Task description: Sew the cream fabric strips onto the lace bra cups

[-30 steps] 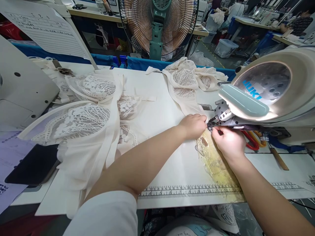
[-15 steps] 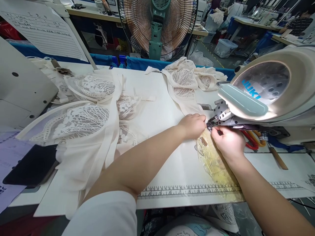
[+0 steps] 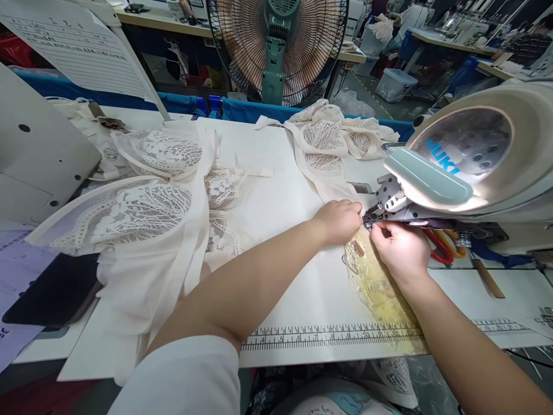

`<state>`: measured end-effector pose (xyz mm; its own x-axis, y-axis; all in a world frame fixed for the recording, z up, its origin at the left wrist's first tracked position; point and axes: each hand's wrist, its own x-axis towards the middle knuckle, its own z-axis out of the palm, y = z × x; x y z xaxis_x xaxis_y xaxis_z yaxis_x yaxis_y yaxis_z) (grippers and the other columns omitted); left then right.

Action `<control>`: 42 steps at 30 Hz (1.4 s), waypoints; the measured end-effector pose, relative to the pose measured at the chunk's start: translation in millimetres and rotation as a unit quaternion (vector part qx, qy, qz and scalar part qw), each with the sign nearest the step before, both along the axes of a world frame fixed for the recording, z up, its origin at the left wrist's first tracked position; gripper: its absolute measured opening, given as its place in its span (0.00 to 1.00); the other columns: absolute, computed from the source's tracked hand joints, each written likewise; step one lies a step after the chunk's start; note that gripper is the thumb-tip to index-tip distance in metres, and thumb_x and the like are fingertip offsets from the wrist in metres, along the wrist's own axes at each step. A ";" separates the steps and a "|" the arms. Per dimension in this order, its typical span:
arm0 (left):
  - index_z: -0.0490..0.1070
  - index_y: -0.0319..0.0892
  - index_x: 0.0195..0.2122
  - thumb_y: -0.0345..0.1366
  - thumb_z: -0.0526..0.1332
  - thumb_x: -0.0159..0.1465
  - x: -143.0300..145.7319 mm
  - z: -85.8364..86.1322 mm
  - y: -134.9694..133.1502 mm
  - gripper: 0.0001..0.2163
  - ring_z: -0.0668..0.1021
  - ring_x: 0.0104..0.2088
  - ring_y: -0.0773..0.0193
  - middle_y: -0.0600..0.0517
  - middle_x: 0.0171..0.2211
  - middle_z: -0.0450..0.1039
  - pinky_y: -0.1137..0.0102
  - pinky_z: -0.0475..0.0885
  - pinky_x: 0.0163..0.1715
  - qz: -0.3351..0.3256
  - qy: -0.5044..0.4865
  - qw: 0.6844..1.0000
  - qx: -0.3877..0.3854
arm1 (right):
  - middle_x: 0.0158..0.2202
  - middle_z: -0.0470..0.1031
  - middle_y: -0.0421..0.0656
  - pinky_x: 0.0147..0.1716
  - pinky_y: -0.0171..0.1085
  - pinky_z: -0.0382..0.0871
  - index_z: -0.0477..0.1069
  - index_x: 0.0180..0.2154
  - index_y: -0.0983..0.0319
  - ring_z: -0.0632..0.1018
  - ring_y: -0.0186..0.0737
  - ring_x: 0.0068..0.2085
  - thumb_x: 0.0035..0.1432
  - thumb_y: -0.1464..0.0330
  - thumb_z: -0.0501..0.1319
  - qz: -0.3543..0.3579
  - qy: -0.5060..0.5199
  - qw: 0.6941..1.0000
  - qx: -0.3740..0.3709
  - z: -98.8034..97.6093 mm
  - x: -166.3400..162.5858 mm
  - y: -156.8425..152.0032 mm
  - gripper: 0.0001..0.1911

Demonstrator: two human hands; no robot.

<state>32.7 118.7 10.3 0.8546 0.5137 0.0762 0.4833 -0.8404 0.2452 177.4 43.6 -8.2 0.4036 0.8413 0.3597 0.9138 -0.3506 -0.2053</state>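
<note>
The left hand (image 3: 339, 222) is curled over the near end of a pale lace garment (image 3: 322, 141), at the left of the presser foot (image 3: 370, 219); its fingertips are hidden, so I cannot tell its grip. The right hand (image 3: 404, 248) is bent, thumb and forefinger close together just near of the foot; whether they have hold of cloth I cannot tell. The sewing machine (image 3: 466, 153) overhangs the far right, crowding that hand. Under the wrists runs a yellowish taped strip (image 3: 384, 294), reaching the printed ruler (image 3: 311, 337) at the near edge. Red-handled scissors (image 3: 440, 251) lie to the right. The left forearm crosses in front of more lace pieces (image 3: 147, 210); beyond the table stands a fan (image 3: 274, 63)
</note>
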 end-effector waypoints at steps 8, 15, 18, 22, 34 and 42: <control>0.75 0.42 0.35 0.30 0.52 0.63 -0.4 -0.2 -1.0 0.11 0.70 0.44 0.58 0.48 0.43 0.70 0.66 0.63 0.40 0.003 -0.002 1.000 0.003 | 0.19 0.68 0.43 0.24 0.34 0.50 0.77 0.28 0.62 0.63 0.37 0.25 0.48 0.61 0.55 0.002 -0.007 1.000 -0.005 0.2 0.4 1.0 0.15; 0.73 0.47 0.46 0.36 0.51 0.66 -1.5 -0.2 -1.7 0.14 0.69 0.44 0.57 0.48 0.42 0.69 0.65 0.62 0.40 -0.008 -0.003 1.000 0.006 | 0.19 0.68 0.43 0.24 0.34 0.50 0.77 0.28 0.62 0.63 0.37 0.26 0.49 0.61 0.55 0.000 -0.011 1.000 -0.003 -0.5 -0.1 0.8 0.15; 0.71 0.49 0.51 0.37 0.50 0.67 -1.1 0.1 -2.9 0.15 0.69 0.44 0.57 0.48 0.41 0.69 0.65 0.62 0.41 -0.008 0.004 1.000 0.006 | 0.19 0.68 0.43 0.24 0.34 0.50 0.77 0.28 0.62 0.64 0.37 0.26 0.49 0.61 0.55 0.000 -0.012 1.000 -0.005 -0.8 -0.2 0.7 0.14; 0.69 0.50 0.52 0.38 0.50 0.67 -0.6 1.1 -4.2 0.16 0.68 0.44 0.57 0.48 0.40 0.68 0.64 0.61 0.41 -0.010 0.014 1.000 0.010 | 0.19 0.68 0.43 0.24 0.34 0.49 0.76 0.28 0.62 0.63 0.36 0.25 0.50 0.61 0.55 0.000 -0.014 1.000 -0.007 -0.5 -0.6 0.5 0.14; 0.68 0.50 0.54 0.40 0.50 0.67 -0.8 1.9 -3.3 0.16 0.67 0.43 0.56 0.48 0.41 0.68 0.64 0.61 0.42 -0.014 0.020 1.000 0.006 | 0.20 0.70 0.43 0.24 0.34 0.48 0.76 0.28 0.62 0.63 0.37 0.25 0.51 0.61 0.55 0.005 -0.011 1.000 -0.019 1.4 -1.3 0.0 0.14; 0.67 0.50 0.55 0.39 0.51 0.67 -1.0 2.4 -3.4 0.16 0.67 0.43 0.57 0.48 0.40 0.68 0.64 0.61 0.42 -0.017 0.024 1.000 0.003 | 0.21 0.70 0.43 0.24 0.35 0.47 0.76 0.28 0.62 0.64 0.37 0.26 0.50 0.61 0.55 0.002 -0.012 1.000 -0.009 0.4 -1.9 0.5 0.15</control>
